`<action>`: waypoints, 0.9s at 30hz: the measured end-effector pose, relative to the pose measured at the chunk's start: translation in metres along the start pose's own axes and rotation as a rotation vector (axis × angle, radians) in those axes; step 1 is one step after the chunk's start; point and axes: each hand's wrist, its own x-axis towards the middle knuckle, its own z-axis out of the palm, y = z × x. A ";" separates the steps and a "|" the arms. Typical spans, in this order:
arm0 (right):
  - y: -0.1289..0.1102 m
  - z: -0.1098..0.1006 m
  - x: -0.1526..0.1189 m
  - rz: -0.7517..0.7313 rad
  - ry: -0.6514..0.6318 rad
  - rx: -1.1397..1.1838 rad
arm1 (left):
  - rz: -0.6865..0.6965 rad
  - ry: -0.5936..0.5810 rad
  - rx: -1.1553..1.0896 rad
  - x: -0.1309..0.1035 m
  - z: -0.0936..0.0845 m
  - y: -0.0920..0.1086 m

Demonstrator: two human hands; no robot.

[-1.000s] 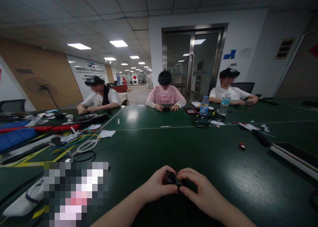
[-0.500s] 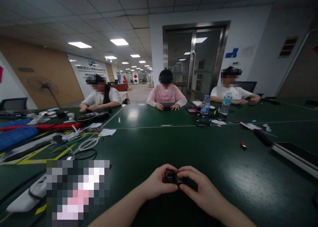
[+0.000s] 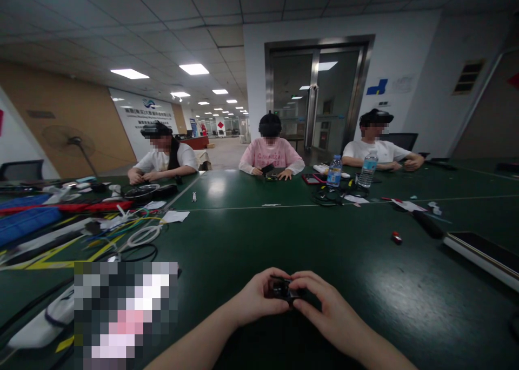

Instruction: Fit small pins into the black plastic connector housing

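A small dark object [image 3: 282,289] with a glossy black surface is held between my two hands, low over the green table [image 3: 227,240]. Its kind cannot be made out, since fingers hide much of it. My left hand [image 3: 261,294] grips its left side, thumb in front and fingers curled behind. On the right side, my right hand [image 3: 320,300] pinches it between thumb and bent fingertips. The fingertips of both hands nearly meet at the object.
Cables [image 3: 144,235], a blue tray [image 3: 28,224] and a white power strip [image 3: 44,321] crowd the left. A small red object [image 3: 396,237] and a white-edged device [image 3: 482,256] lie right. Bottles [image 3: 334,171] stand farther back. Three people sit across the table.
My hands and the dark object have stayed nearly still. Across the table, the person in pink has lifted a dark flat piece from the thing in front of them.
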 end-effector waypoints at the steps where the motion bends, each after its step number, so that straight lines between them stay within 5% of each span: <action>1: 0.001 0.000 0.000 -0.001 0.000 0.003 | 0.005 0.002 -0.001 0.000 0.000 0.000; 18: 0.008 0.001 0.002 0.020 0.074 0.110 | 0.018 0.000 0.014 0.000 -0.001 0.000; 27: 0.010 -0.005 0.008 0.183 0.154 0.441 | -0.009 0.069 -0.008 -0.002 -0.001 0.006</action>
